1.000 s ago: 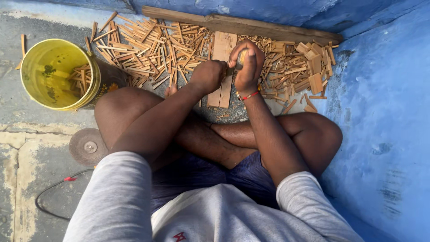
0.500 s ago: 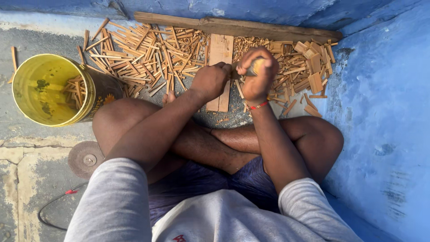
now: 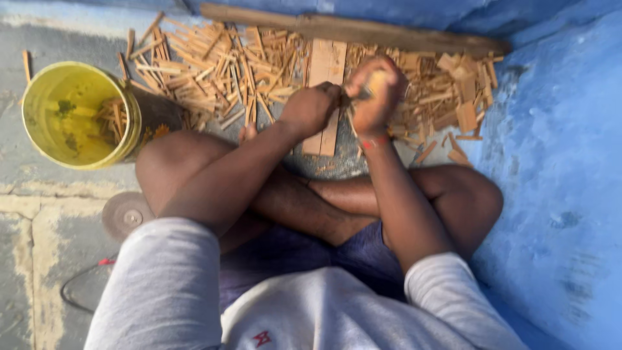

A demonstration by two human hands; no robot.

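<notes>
Over rough splintered wood sticks (image 3: 214, 71), both hands' fingers, left hand (image 3: 310, 109) and right hand (image 3: 374, 96), clench one thin stick (image 3: 376, 83).

bucket (image 3: 39, 123): yellow, at far left on the floor, a few wood sticks inside
sticks (image 3: 214, 71): heap of thin wood strips, spread along the wall
plank (image 3: 350, 29): long, dark, behind the heap
disc (image 3: 126, 215): round, grey, flat on the floor
cable (image 3: 78, 288): thin, dark, looping, with a red end
wall (image 3: 557, 162): blue, rough, at right

Bucket (image 3: 81, 115) left of wood pile (image 3: 214, 68)
</notes>
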